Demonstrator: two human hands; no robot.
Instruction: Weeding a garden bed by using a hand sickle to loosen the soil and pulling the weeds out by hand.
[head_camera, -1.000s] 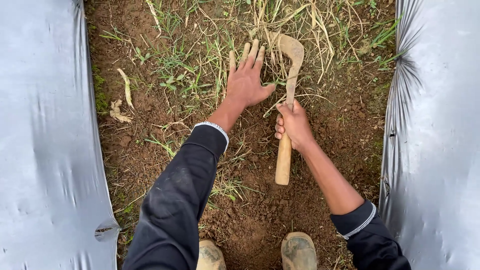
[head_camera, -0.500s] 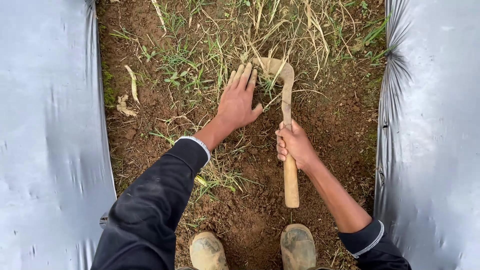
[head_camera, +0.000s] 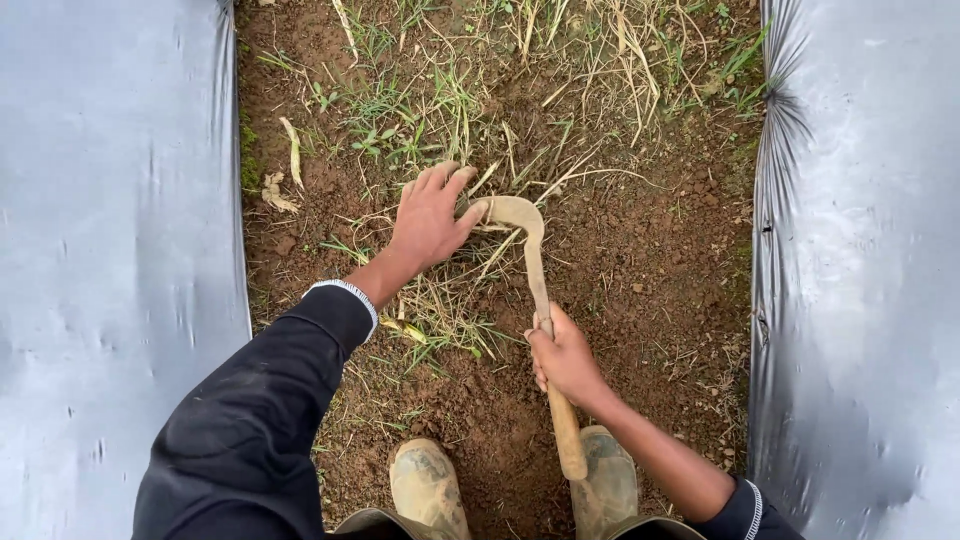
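Near the left hand (head_camera: 428, 218): a tan, mud-caked sickle (head_camera: 535, 280), green and straw-yellow grass (head_camera: 440, 110), reddish-brown soil (head_camera: 660, 260). Beyond both hands: silver-grey plastic sheeting (head_camera: 110, 250).

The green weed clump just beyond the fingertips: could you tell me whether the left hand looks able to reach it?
Probably yes: the left hand lies on the soil just short of the green weed clump, nothing between them.
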